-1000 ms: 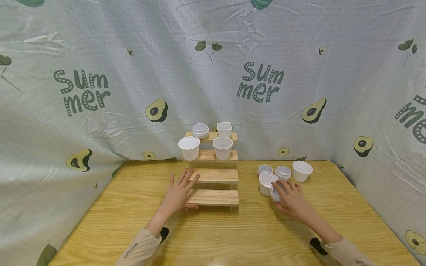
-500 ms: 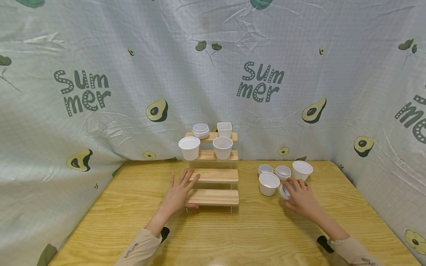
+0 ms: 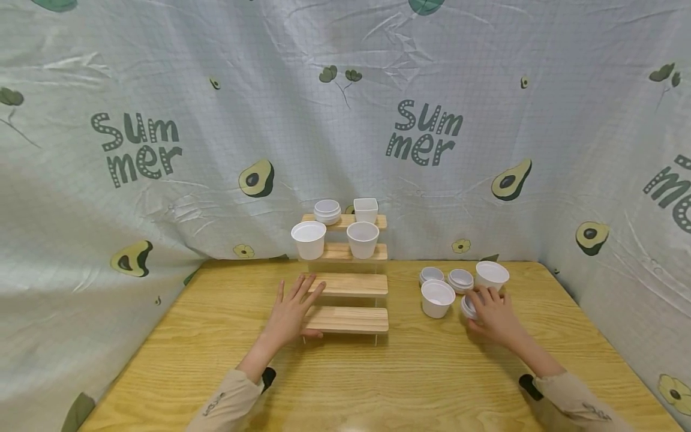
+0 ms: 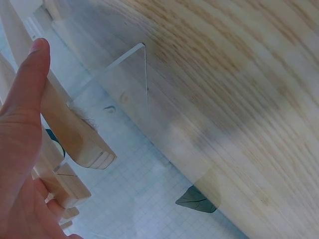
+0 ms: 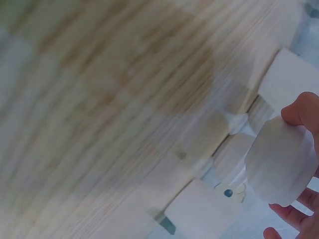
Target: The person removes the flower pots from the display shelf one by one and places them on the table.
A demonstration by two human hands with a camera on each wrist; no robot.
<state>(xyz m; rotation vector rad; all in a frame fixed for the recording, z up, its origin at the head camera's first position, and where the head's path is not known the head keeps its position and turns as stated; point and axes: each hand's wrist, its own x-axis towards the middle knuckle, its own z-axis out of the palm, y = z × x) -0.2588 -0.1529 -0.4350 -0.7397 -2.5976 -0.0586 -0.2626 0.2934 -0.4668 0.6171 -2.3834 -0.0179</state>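
A four-tier wooden stand (image 3: 348, 319) with clear side panels is at the middle of the table. My left hand (image 3: 288, 314) lies at its left side, fingers spread and fairly straight over the ends of the lower shelves. In the left wrist view, the thumb (image 4: 37, 74) touches a shelf's end. My right hand (image 3: 498, 319) holds a low white round pot (image 3: 467, 308) between thumb and fingers; in the right wrist view its base (image 5: 279, 164) faces the camera. Just left of that hand stands a taller white cup (image 3: 436, 303).
Behind the right hand are two low white pots (image 3: 432, 274) (image 3: 460, 280) and a white cup (image 3: 492, 274). The top shelf bears a round pot (image 3: 327, 211) and a square cup (image 3: 366, 210); the second bears two round cups (image 3: 309, 243) (image 3: 363, 243). A printed curtain (image 3: 302, 132) hangs behind.
My right hand has moved to the right with the low white pot, away from the taller cup's side. The left hand stays where it was on the stand.
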